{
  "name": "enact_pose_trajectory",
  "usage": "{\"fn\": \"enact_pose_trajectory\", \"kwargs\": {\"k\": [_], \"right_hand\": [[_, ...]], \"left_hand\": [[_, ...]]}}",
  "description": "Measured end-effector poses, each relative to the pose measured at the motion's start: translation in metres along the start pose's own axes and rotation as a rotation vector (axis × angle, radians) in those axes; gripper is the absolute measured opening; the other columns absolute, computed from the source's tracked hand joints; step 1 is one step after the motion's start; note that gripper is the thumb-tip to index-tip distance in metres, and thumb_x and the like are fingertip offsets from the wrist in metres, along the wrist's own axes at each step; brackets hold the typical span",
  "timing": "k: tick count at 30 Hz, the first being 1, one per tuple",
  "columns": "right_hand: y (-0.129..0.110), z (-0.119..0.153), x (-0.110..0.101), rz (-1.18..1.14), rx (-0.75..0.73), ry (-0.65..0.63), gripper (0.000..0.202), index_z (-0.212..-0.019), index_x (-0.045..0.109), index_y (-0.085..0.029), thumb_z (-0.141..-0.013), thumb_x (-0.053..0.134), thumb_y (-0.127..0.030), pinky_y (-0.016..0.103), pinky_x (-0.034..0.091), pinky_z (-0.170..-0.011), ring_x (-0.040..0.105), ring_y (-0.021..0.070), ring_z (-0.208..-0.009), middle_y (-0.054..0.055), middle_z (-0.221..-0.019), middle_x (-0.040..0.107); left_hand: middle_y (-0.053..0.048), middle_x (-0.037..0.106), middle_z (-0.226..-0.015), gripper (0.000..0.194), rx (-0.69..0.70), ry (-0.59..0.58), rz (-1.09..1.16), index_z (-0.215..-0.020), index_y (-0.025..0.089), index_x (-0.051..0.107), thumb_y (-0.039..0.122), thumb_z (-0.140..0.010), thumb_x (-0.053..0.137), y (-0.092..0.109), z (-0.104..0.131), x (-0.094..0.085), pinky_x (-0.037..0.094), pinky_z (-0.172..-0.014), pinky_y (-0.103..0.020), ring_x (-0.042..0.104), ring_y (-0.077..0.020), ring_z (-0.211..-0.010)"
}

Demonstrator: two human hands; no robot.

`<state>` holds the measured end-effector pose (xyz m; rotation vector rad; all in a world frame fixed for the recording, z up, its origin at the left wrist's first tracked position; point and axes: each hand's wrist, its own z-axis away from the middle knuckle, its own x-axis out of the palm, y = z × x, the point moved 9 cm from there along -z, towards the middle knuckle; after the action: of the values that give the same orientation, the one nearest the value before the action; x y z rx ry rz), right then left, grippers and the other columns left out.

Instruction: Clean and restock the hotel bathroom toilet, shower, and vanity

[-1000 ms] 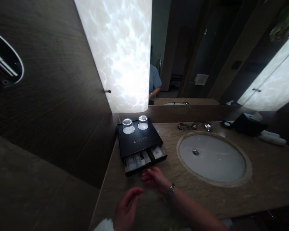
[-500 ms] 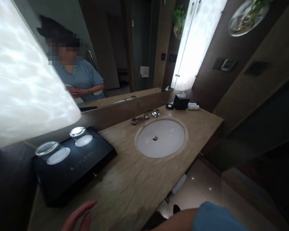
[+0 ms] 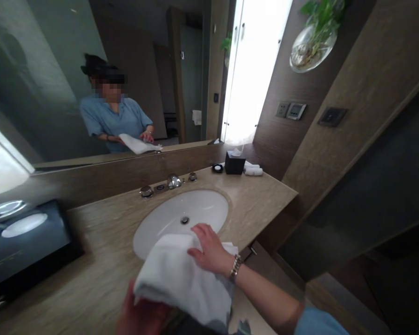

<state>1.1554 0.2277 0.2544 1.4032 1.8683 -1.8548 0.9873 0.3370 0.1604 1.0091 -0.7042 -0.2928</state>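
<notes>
A folded white towel (image 3: 183, 279) is held up over the front of the oval sink (image 3: 212, 204). Beneath its near left edge is my left hand (image 3: 141, 309), blurred, with the towel resting on it and its fingers partly hidden. My right hand (image 3: 209, 249) lies on the towel's upper right part, thumb and fingers apart, with a metal bracelet (image 3: 236, 266) at the wrist. Behind the sink stand a chrome faucet (image 3: 174, 181) and two knobs.
On the left sits a black box (image 3: 28, 251) with a glass. At the counter's back right are a black tissue box (image 3: 234, 164), rolled white towels (image 3: 253, 170) and a small dish (image 3: 217, 168). The mirror (image 3: 136, 56) reflects a person. A plant vase (image 3: 312, 49) hangs on the wall.
The view has turned right. The white towel and my right hand have come into view over the sink, and my left hand is now under the towel.
</notes>
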Motion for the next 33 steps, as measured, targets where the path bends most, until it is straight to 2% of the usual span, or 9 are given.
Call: {"fn": "enact_pose_trajectory", "kwargs": {"k": [4,8,13,17,19,22,26,30,33], "right_hand": [[0.046,0.034,0.034,-0.26,0.028,-0.135,0.052,-0.13,0.054,-0.01,-0.083,0.07,-0.026,0.045,0.05,-0.103,0.061,0.0316,-0.116,0.019,-0.126,0.063],[0.054,0.047,0.001,-0.503,0.054,-0.089,0.032,-0.121,0.059,-0.013,-0.09,0.058,-0.02,0.041,0.053,-0.093,0.067,0.0271,-0.105,0.014,-0.114,0.071],[0.042,0.036,-0.005,-0.64,-0.129,-0.212,0.032,-0.108,0.068,-0.022,-0.079,0.06,-0.01,0.038,0.045,-0.105,0.061,0.0241,-0.117,0.005,-0.123,0.069],[0.11,0.031,0.02,-0.842,0.311,-0.044,0.01,-0.081,0.068,-0.019,-0.073,0.067,-0.025,0.035,0.051,-0.083,0.065,0.0232,-0.085,0.003,-0.084,0.072],[0.129,0.034,-0.001,-0.896,0.414,-0.015,0.022,-0.079,0.067,-0.019,-0.075,0.068,-0.041,0.032,0.049,-0.072,0.062,0.0203,-0.073,0.002,-0.076,0.07],[0.11,0.02,-0.087,-0.595,0.196,-0.121,0.031,-0.077,0.072,-0.018,-0.081,0.067,-0.048,0.029,0.046,-0.068,0.06,0.0174,-0.068,0.002,-0.073,0.071],[0.075,-0.039,-0.189,0.092,-0.095,-0.185,0.028,-0.077,0.076,-0.02,-0.09,0.067,-0.044,0.027,0.042,-0.068,0.061,0.0156,-0.069,0.001,-0.071,0.07],[0.115,-0.081,-0.187,0.538,-0.068,-0.125,0.024,-0.108,0.074,-0.017,-0.091,0.07,-0.033,0.036,0.046,-0.087,0.063,0.0252,-0.099,0.011,-0.105,0.071],[0.167,-0.046,-0.143,0.519,-0.082,-0.136,0.036,-0.127,0.066,-0.015,-0.092,0.068,-0.024,0.042,0.044,-0.103,0.055,0.0285,-0.118,0.016,-0.129,0.061]], "left_hand": [[-0.004,0.076,-0.103,0.08,-0.067,0.107,0.002,-0.116,0.026,0.066,0.06,-0.048,0.091,-0.05,-0.01,0.072,0.059,-0.07,-0.031,0.072,-0.0243,-0.09],[-0.001,0.07,-0.085,0.079,0.181,0.1,-0.324,-0.116,0.016,0.065,0.052,-0.05,0.089,-0.03,0.0,0.115,0.059,-0.073,-0.03,0.068,-0.0202,-0.078],[-0.01,0.073,-0.102,0.064,0.286,0.21,-0.47,-0.107,0.015,0.067,0.045,-0.053,0.081,-0.009,0.006,0.117,0.057,-0.084,-0.039,0.07,-0.0266,-0.09],[-0.008,0.076,-0.089,0.05,0.158,0.18,-0.374,-0.093,0.016,0.07,0.041,-0.05,0.078,-0.015,-0.004,0.104,0.055,-0.081,-0.035,0.069,-0.0258,-0.086],[-0.007,0.075,-0.084,0.05,0.035,0.151,-0.311,-0.094,0.017,0.069,0.045,-0.054,0.075,-0.012,0.001,0.097,0.053,-0.066,-0.031,0.068,-0.0229,-0.075],[-0.005,0.074,-0.081,0.042,0.028,0.006,-0.527,-0.092,0.018,0.071,0.051,-0.067,0.068,0.027,0.018,0.106,0.049,-0.059,-0.028,0.065,-0.0197,-0.068],[-0.004,0.074,-0.082,0.036,0.394,-0.182,-1.151,-0.086,0.02,0.075,0.052,-0.083,0.059,0.105,0.013,0.145,0.052,-0.075,-0.031,0.066,-0.0203,-0.077],[-0.013,0.071,-0.107,0.044,0.693,-0.004,-1.464,-0.114,0.013,0.071,0.045,-0.085,0.059,0.118,-0.034,0.142,0.053,-0.086,-0.041,0.067,-0.0267,-0.09],[-0.018,0.065,-0.128,0.048,0.811,0.011,-1.574,-0.127,0.012,0.065,0.038,-0.087,0.06,0.057,-0.039,0.119,0.05,-0.101,-0.048,0.062,-0.032,-0.115]]}}
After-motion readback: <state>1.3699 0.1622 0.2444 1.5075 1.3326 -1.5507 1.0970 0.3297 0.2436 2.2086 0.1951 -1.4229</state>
